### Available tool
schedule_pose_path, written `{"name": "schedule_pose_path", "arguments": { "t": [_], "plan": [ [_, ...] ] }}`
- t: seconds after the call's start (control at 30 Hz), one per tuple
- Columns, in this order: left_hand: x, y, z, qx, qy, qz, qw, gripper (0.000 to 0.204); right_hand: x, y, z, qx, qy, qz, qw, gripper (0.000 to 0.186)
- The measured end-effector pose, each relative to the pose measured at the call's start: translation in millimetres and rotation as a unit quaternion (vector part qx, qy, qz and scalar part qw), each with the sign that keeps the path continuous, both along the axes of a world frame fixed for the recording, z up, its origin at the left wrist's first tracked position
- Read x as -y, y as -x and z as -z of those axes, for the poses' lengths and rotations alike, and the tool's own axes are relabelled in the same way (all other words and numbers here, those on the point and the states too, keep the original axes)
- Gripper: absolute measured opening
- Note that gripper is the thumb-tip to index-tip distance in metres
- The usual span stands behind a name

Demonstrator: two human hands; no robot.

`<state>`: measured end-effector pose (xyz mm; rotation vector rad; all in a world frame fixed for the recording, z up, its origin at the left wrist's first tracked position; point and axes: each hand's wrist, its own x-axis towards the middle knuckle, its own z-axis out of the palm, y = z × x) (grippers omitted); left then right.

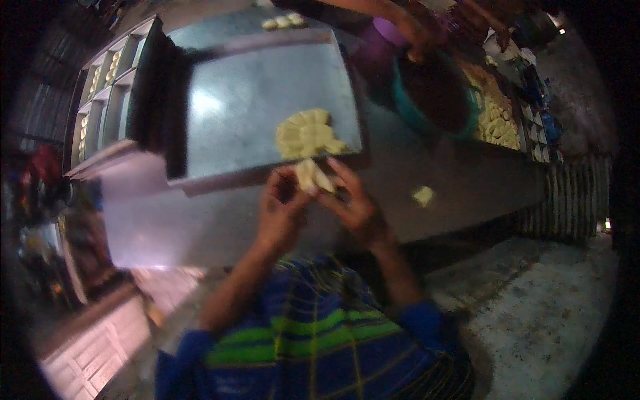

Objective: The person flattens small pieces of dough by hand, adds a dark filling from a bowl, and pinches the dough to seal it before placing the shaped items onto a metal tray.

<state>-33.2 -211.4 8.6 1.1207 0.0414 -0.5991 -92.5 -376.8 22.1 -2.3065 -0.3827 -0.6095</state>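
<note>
Dough piece [309, 175]: pale and soft-looking, pinched between two hands just off the tray's near edge, toward its right end.
Left hand [283, 200]: fingers drawn in narrow on the dough's left side.
Right hand [357, 207]: thumb and fingers closed in on its right side; blur hides the exact grip.
Tray [253, 73]: flat on the table [467, 180], a cluster of yellow pieces [307, 133] packed together in its near right part.
Progress: as I judge it, that cluster is done, while the held piece remains unplaced.
Loose lump [423, 195]: on the table, well to the right of both hands.
Far right: teal basin [407, 100], a co-worker's hand [417, 47] above it.
</note>
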Motion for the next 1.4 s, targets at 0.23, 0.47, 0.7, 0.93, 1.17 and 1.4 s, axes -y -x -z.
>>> {"name": "schedule_pose_path", "arguments": {
  "t": [0.23,0.47,0.7,0.93,1.17,1.4],
  "plan": [
    [-17.1,1.6,-12.4,0.09,-0.091,0.026,0.991,0.018,18.9,2.0,-19.1,-0.111,0.045,-0.027,0.992,0.047],
    [-33.6,-3.0,-13.5,0.082,-0.095,0.156,0.98,0.021,36.1,-29.7,-45.2,-0.166,0.012,-0.133,0.977,0.026],
    [-29.4,-17.6,18.2,-0.137,0.053,0.16,0.976,0.038,21.7,-19.6,-33.5,-0.032,0.09,-0.111,0.989,0.031],
    [-29.2,-11.9,18.8,-0.191,0.151,0.095,0.965,0.035,-34.2,-0.9,-9.6,0.017,0.103,0.053,0.993,0.048],
    [-32.6,-18.9,13.6,-0.032,0.031,0.081,0.996,0.031,-41.9,-6.1,-7.7,0.039,0.061,0.135,0.988,0.028],
    [-37.7,-23.7,10.5,0.044,0.012,0.117,0.992,0.039,-41.2,-15.9,0.3,-0.115,-0.296,0.149,0.937,0.012]
  ]
}}
